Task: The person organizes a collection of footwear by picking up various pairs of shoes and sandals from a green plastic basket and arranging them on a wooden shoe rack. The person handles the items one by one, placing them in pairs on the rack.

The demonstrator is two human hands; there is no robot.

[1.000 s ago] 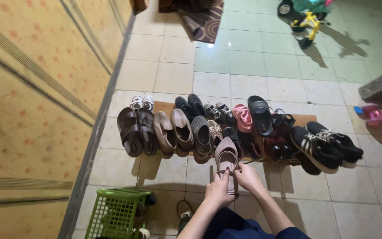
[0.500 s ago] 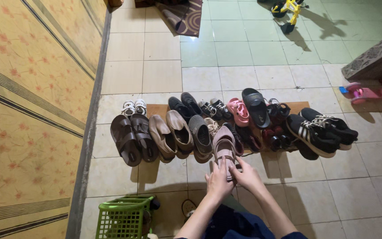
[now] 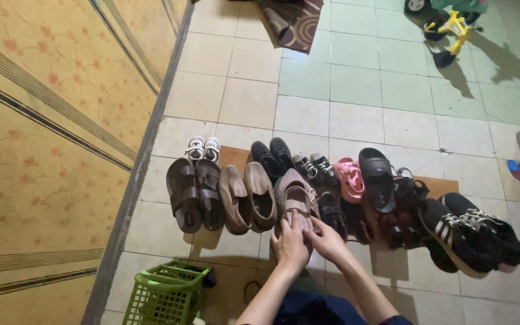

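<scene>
Shoe (image 3: pixel 296 195) set down; both hands (left hand (image 3: pixel 289 247), right hand (image 3: pixel 327 239)) gripping.

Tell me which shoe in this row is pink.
The small pink clog, lying between the dark lace-up shoes and the black slide sandal. Every other shoe in the row is brown, tan, black or white.

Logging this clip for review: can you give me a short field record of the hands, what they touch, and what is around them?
setting: tiled floor beside a patterned wall
left hand: on the heel of a taupe strap shoe
right hand: on the same shoe
row: brown sandals, tan slip-ons, pink clog, black striped sneakers
near left: green plastic basket
far: ride-on toy, rug
</scene>
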